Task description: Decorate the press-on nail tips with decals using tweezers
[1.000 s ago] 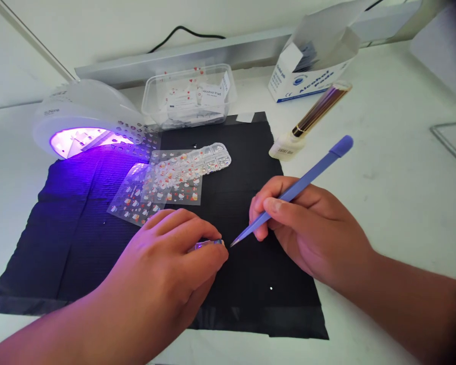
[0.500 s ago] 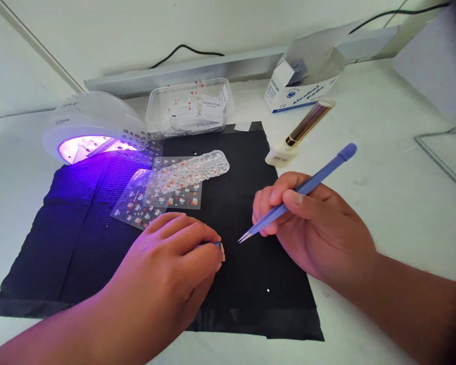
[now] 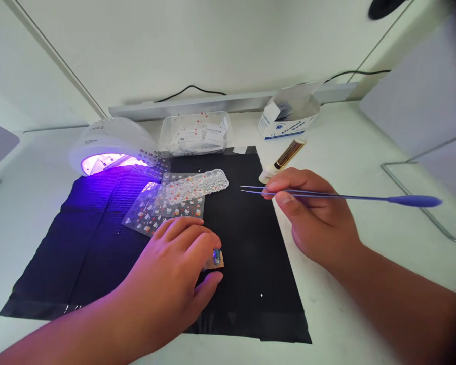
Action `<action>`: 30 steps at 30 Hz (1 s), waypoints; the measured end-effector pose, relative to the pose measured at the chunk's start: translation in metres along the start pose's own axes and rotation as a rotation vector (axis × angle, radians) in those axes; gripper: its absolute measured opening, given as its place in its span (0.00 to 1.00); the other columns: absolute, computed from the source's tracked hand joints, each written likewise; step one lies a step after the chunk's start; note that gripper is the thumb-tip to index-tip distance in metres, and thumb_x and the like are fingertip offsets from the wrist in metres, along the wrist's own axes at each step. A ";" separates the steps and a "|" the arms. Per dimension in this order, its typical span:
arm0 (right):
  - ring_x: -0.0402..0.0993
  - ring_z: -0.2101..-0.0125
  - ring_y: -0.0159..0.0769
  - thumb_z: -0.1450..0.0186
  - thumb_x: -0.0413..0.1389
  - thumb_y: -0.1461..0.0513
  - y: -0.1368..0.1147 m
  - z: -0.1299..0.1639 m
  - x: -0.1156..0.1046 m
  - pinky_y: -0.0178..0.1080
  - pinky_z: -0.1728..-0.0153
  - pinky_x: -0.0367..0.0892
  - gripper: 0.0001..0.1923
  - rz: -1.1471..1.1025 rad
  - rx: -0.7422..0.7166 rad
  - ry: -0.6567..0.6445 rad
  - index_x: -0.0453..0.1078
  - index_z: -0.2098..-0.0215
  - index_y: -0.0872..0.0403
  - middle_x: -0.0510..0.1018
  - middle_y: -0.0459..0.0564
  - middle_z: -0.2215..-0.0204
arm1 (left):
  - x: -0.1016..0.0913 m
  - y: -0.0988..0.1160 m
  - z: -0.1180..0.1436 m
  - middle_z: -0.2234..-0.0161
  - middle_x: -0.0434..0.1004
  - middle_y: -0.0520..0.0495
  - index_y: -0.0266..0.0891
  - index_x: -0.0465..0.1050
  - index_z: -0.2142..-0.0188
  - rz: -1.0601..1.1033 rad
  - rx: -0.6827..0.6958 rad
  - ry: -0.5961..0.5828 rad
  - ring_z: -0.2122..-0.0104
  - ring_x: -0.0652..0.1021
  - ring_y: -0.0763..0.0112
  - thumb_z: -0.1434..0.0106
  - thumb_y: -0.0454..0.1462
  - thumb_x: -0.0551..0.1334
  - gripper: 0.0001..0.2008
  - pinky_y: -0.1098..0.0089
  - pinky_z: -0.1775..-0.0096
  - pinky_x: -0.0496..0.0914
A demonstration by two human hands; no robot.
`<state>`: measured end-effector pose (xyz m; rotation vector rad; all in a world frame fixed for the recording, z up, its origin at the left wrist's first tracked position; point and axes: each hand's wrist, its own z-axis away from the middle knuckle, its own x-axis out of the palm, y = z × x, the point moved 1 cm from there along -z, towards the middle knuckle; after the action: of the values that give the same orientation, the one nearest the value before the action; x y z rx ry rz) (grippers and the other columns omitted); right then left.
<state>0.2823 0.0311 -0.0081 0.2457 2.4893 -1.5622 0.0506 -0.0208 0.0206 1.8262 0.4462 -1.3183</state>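
My left hand [image 3: 178, 276] rests on a black mat [image 3: 243, 263] and pinches a small artificial nail [image 3: 216, 257] with a bluish shiny top between thumb and fingers. My right hand [image 3: 313, 220] holds blue tweezers [image 3: 345, 196] level above the mat, tips pointing left toward a clear case of nail gems [image 3: 203, 181]. The tweezer tips hold nothing that I can make out. Sheets of small stickers [image 3: 155, 209] lie just beyond my left hand.
A white nail lamp [image 3: 110, 147] glows purple at the mat's far left corner. Behind the mat stand a clear tub of alcohol pads [image 3: 195, 134] and an open pad box [image 3: 287, 119]. A gold-capped bottle [image 3: 283, 159] lies at the mat's right edge. A wire frame [image 3: 410, 195] sits at right.
My right hand lifted the tweezers away from the nail and turned them level, tips now up near the gem case. The view tilted upward. My left hand keeps the nail.
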 end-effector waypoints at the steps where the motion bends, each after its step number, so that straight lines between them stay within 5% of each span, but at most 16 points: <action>1: 0.70 0.67 0.37 0.31 0.55 0.62 0.000 -0.001 0.000 0.42 0.64 0.66 0.05 0.035 -0.042 0.001 0.72 0.65 0.48 0.73 0.45 0.70 | 0.000 0.000 0.000 0.54 0.78 0.46 0.42 0.66 0.55 -0.006 -0.003 0.002 0.50 0.73 0.55 0.37 0.32 0.64 0.12 0.48 0.50 0.70; 9: 0.70 0.63 0.39 0.33 0.55 0.69 -0.004 -0.007 -0.005 0.42 0.61 0.69 0.06 0.507 -0.587 -0.165 0.71 0.60 0.53 0.76 0.52 0.65 | -0.022 -0.007 0.000 0.55 0.75 0.47 0.42 0.67 0.56 0.025 -0.040 0.123 0.53 0.73 0.61 0.37 0.36 0.64 0.11 0.58 0.52 0.69; 14: 0.67 0.67 0.38 0.32 0.55 0.67 -0.013 -0.008 -0.009 0.39 0.65 0.67 0.06 0.751 -0.646 -0.239 0.74 0.62 0.55 0.77 0.51 0.70 | -0.043 -0.048 -0.005 0.60 0.74 0.48 0.41 0.68 0.61 0.023 -0.147 0.421 0.57 0.74 0.62 0.34 0.40 0.60 0.05 0.62 0.54 0.69; 16: 0.67 0.68 0.38 0.32 0.55 0.67 -0.015 -0.007 -0.008 0.40 0.65 0.64 0.07 0.847 -0.634 -0.275 0.75 0.63 0.55 0.76 0.50 0.71 | -0.044 -0.068 -0.010 0.62 0.73 0.47 0.40 0.68 0.62 -0.010 -0.179 0.456 0.57 0.74 0.60 0.35 0.40 0.59 0.06 0.61 0.55 0.69; 19: 0.66 0.67 0.41 0.35 0.56 0.71 -0.015 -0.004 -0.006 0.43 0.64 0.58 0.08 0.940 -0.634 -0.268 0.77 0.65 0.56 0.76 0.51 0.72 | -0.042 -0.085 -0.015 0.62 0.75 0.46 0.40 0.71 0.62 -0.042 -0.177 0.377 0.58 0.75 0.60 0.35 0.40 0.58 0.07 0.60 0.55 0.70; 25: 0.66 0.66 0.43 0.43 0.56 0.78 -0.004 0.000 0.000 0.45 0.62 0.51 0.18 1.062 -0.633 -0.313 0.80 0.65 0.53 0.76 0.53 0.72 | -0.050 -0.075 -0.007 0.60 0.76 0.45 0.41 0.74 0.60 -0.092 -0.107 0.170 0.57 0.75 0.58 0.36 0.41 0.58 0.09 0.58 0.55 0.70; 30: 0.66 0.66 0.43 0.43 0.57 0.77 0.004 0.001 0.008 0.46 0.61 0.52 0.17 1.044 -0.644 -0.336 0.80 0.62 0.55 0.76 0.53 0.73 | -0.057 -0.101 0.001 0.52 0.76 0.40 0.40 0.74 0.55 -0.116 -0.246 0.149 0.50 0.74 0.51 0.36 0.45 0.58 0.15 0.51 0.48 0.68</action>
<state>0.2756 0.0324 -0.0136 0.8853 1.8910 -0.3347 -0.0415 0.0485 0.0306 1.7174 0.7699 -1.1505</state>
